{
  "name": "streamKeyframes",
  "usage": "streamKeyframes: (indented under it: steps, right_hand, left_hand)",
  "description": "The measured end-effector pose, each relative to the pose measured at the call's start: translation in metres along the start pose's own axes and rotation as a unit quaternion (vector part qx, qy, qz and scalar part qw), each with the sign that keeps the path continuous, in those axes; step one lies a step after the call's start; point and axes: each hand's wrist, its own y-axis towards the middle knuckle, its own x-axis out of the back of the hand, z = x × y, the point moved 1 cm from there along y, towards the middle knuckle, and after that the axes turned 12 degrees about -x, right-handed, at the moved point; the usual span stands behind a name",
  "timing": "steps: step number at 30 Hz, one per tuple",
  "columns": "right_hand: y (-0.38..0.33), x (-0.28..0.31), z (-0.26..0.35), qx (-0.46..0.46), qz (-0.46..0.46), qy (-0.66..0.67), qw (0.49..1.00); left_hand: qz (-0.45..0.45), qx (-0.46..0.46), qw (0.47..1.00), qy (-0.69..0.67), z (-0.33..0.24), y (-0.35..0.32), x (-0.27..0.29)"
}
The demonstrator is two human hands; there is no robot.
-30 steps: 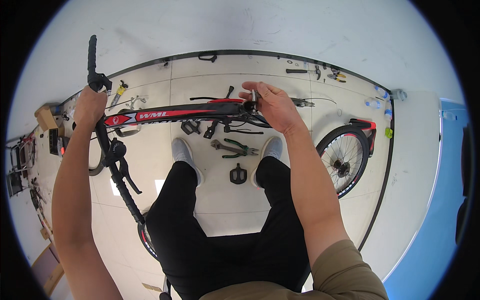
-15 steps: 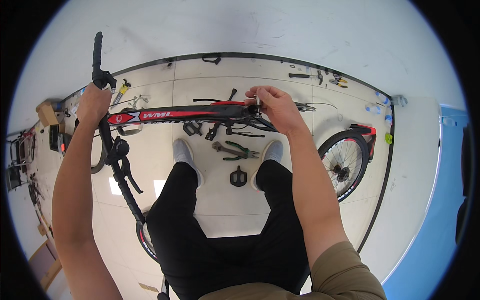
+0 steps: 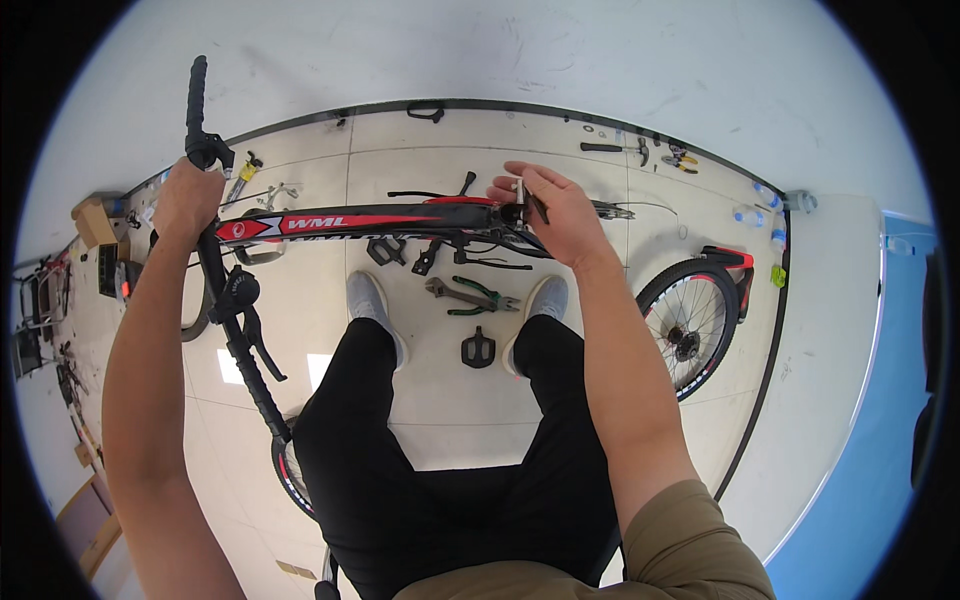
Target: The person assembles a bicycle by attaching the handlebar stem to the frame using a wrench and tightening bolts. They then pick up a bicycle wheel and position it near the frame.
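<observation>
A black and red bicycle frame (image 3: pixel 370 220) stretches crosswise in front of me. My left hand (image 3: pixel 190 203) is closed around the black handlebar (image 3: pixel 212 265) near its middle, at the frame's front end. At the other end of the top tube, my right hand (image 3: pixel 556 212) is at the silver seat clamp (image 3: pixel 519 192). Its fingers curl loosely past the clamp, with the dark quick-release lever (image 3: pixel 539 207) against them. The exact finger contact is partly hidden. No saddle shows at the seat tube opening.
Between my feet lie an adjustable wrench (image 3: pixel 452 292), green-handled pliers (image 3: pixel 485 297) and a black pedal (image 3: pixel 478 348). A loose wheel (image 3: pixel 687 330) is on the right. A hammer (image 3: pixel 615 149) and yellow pliers (image 3: pixel 680 160) lie by the wall. A cardboard box (image 3: pixel 95 224) stands left.
My right hand has turned at the seat clamp, and the dark lever now shows beside its fingers. The handlebar end has shifted slightly upward in view. My left hand keeps its grip.
</observation>
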Motion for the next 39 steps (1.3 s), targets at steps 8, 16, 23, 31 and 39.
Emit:
streamKeyframes:
  steps: [8,16,23,31,39]
  right_hand:
    - [-0.036,-0.008,0.024,-0.013,-0.176,-0.358,0.917]
    - [-0.023,-0.009,0.019,0.031,-0.114,-0.217,0.969]
    - [0.003,0.003,0.004,-0.039,-0.072,-0.056,0.995]
    - [0.011,0.014,0.003,-0.119,0.002,0.032,0.992]
    - [0.013,-0.011,0.008,-0.073,-0.137,-0.132,0.979]
  left_hand:
    - [0.004,0.000,1.000,-0.004,0.004,0.002,-0.003]
    - [-0.005,-0.003,1.000,-0.004,0.011,0.009,-0.010]
    - [0.002,0.001,1.000,0.006,0.006,0.007,-0.005]
    - [-0.005,-0.011,1.000,0.011,0.008,0.005,-0.007]
    - [0.001,-0.018,1.000,0.024,0.010,0.004,-0.009]
